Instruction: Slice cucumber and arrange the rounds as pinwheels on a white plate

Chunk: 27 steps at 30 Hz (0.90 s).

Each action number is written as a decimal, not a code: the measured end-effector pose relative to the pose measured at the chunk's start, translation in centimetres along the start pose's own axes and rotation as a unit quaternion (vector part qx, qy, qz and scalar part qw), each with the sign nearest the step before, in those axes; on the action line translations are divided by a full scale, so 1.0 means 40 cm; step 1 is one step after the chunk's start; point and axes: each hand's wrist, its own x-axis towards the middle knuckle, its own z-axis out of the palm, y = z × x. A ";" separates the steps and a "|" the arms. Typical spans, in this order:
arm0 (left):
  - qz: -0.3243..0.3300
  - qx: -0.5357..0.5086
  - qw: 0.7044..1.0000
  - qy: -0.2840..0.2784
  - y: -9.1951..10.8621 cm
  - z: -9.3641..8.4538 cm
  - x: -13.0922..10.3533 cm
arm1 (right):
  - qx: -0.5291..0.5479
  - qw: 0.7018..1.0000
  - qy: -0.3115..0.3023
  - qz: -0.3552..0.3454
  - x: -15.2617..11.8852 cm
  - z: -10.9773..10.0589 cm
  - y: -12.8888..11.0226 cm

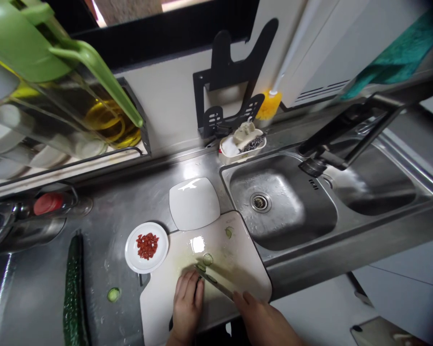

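Note:
My right hand (256, 315) is closed round the handle of a knife (218, 286), whose blade points up and left over the white cutting board (248, 269). Beside the blade's tip, my left hand (187, 300) has its fingers curled together on the board, over a piece of cucumber mostly hidden under them. Thin cucumber slices (208, 259) lie near the blade, and another slice (228, 232) is near the board's top right. A whole cucumber (74, 293) rests on the steel counter at the left, with a cut cucumber end (113, 294) between it and the board.
An empty white square plate (195, 204) touches the board's top edge. Left of it, a round plate (131, 247) holds small red berries. The double sink (281, 202) and black faucet (313, 166) are at the right. Oil bottles (108, 120) stand on a rack at upper left.

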 end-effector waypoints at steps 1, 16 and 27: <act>0.000 -0.002 1.000 0.000 0.000 0.000 0.000 | -0.001 1.000 0.002 -0.003 0.000 0.001 0.001; -0.001 -0.002 1.000 -0.002 -0.004 0.001 0.000 | 0.002 1.000 0.012 -0.002 -0.002 -0.011 -0.002; 0.017 0.006 1.000 0.012 -0.004 0.000 0.003 | 0.016 0.999 0.040 -0.014 0.014 -0.004 0.001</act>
